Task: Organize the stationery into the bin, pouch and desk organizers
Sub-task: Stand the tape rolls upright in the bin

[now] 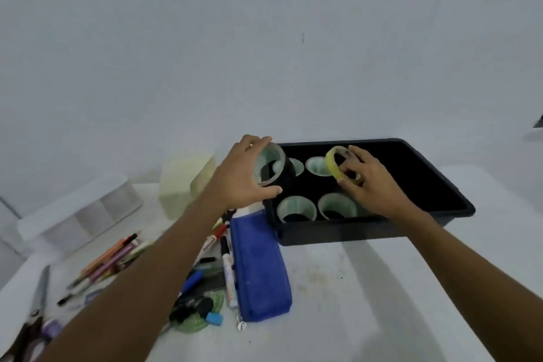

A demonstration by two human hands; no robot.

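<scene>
My left hand (244,173) grips a black tape roll (274,166) with a pale core, held on edge over the left corner of the black bin (435,185). My right hand (368,182) pinches a thin yellow tape roll (335,166), tilted above the bin's middle. Several tape rolls lie flat inside the bin, among them one near the front wall (296,209). A blue zip pouch (258,267) lies just left of the bin.
Markers and pens (223,256) are heaped left of the pouch, with coloured pencils (111,258) and scissors (32,320) farther left. A white desk organizer (76,214) and a pale yellow organizer (182,182) stand at the back left. A wall rises behind.
</scene>
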